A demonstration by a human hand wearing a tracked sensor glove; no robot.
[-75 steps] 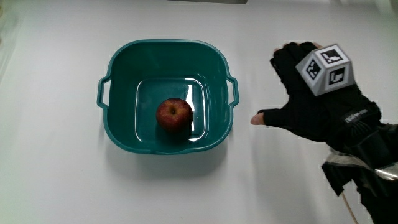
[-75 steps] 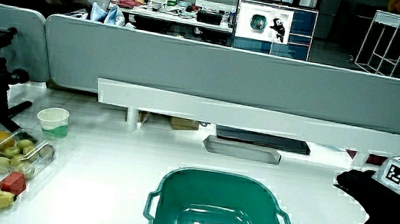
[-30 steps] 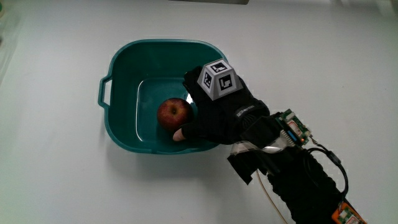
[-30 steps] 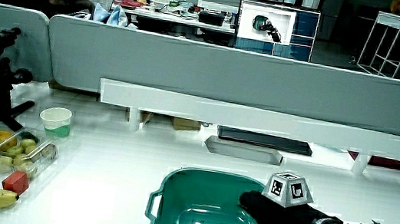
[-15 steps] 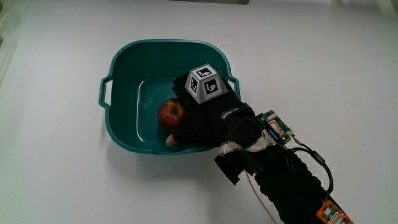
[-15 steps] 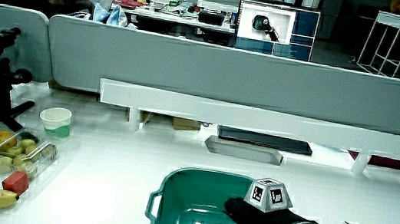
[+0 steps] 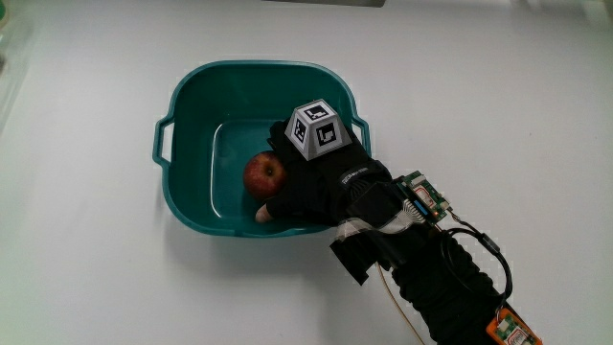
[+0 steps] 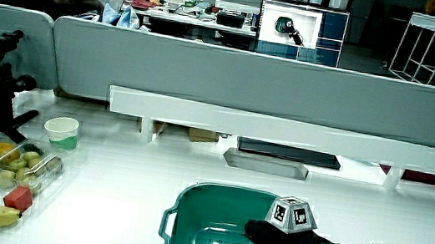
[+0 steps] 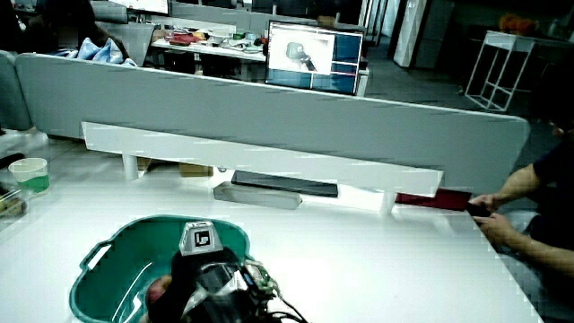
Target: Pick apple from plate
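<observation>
Seemingly gripped apple (image 7: pixel 262 172) inside teal basin (image 7: pixel 190 96).

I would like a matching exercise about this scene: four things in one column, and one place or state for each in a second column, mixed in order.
Things:
1. red apple
2. teal plastic basin with two handles
3. black-gloved hand
4. small patterned cube

Places or states:
A. on the back of the glove
B. lying inside the basin
C. standing on the white table
D. reaching into the basin, against the apple

Pairs: 1-B, 2-C, 3-D, 4-A
</observation>
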